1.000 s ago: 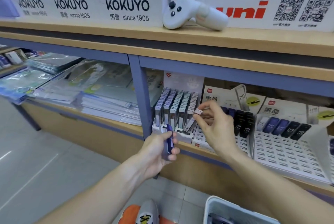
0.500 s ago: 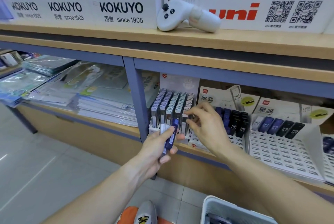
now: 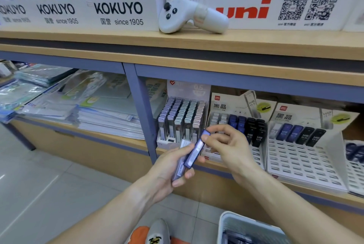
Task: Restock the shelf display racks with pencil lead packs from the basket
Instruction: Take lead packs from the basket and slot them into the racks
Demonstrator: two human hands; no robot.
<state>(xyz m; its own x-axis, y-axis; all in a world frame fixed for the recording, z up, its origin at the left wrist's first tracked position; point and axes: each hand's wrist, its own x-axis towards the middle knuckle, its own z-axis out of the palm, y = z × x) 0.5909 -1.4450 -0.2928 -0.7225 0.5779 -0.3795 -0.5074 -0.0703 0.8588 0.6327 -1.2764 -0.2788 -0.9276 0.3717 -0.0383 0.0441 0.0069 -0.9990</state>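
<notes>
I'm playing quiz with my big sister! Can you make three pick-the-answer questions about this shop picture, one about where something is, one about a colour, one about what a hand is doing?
1. Where is the white controller?
A. in the basket
B. on the top shelf
C. on the floor

2. What colour is the lead pack being passed?
A. blue
B. red
C. yellow

3. What is the right hand doing?
A. hanging empty
B. pressing a rack
C. pinching the pack's top

Answers: 1 B, it lies on the wooden ledge. 2 A, its case is blue. 3 C, fingertips grip its upper end while the left hand holds packs.
</notes>
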